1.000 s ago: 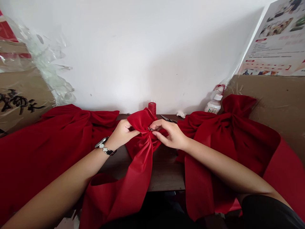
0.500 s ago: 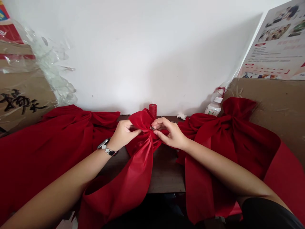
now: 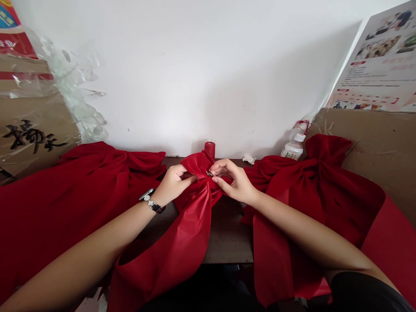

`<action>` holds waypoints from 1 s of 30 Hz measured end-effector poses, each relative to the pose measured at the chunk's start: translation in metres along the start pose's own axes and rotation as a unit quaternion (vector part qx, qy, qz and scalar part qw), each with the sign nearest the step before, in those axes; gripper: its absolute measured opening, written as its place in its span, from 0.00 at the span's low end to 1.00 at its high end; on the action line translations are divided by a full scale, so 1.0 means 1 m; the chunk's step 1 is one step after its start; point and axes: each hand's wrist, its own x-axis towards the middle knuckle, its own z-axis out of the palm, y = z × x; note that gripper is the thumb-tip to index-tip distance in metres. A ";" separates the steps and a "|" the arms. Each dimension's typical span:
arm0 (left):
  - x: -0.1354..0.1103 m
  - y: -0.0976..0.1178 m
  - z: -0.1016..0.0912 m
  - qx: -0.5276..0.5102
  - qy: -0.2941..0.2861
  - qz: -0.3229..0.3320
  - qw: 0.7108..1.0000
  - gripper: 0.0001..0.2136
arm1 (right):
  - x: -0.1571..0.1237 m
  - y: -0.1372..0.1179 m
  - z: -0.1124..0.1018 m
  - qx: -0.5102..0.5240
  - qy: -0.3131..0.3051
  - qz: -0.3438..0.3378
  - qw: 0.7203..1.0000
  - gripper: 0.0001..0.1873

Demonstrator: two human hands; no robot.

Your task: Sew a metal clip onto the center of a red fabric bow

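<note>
A red fabric bow with a gathered middle lies over the dark table, one long tail hanging off the front edge. My left hand pinches the bow's left loop between thumb and fingers. At the gathered knot, the thumb and fingertips of my right hand close on a small shiny metal piece; its exact kind is too small to make out. Right behind the bow stands a spool of red thread with several pins or needles upright in its top.
More red bows lie to the left and right. Against the wall at the right back stands a white-capped bottle, near a crumpled white scrap. Cardboard panels flank both sides. The dark table shows in front.
The view has shifted slightly, so everything sits a little further right. Both hands keep their grip on the bow and the metal piece, with only slight finger movement.
</note>
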 end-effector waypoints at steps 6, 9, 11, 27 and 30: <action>-0.002 0.000 0.002 0.009 0.024 0.007 1.000 0.08 | 0.000 0.000 0.001 0.006 -0.011 0.002 1.000 0.09; -0.002 0.003 0.003 0.003 0.037 -0.006 0.999 0.08 | 0.000 -0.001 0.002 -0.008 -0.015 0.013 1.000 0.08; -0.002 0.005 0.004 -0.009 0.037 -0.015 0.999 0.09 | 0.000 -0.003 0.003 -0.009 -0.006 0.021 1.000 0.08; -0.003 0.016 -0.007 0.100 0.067 -0.040 0.992 0.22 | 0.004 0.001 -0.002 -0.056 0.166 0.073 0.982 0.06; -0.003 0.016 -0.003 0.122 -0.079 -0.071 0.987 0.21 | 0.004 -0.002 -0.001 -0.078 0.166 0.067 0.981 0.05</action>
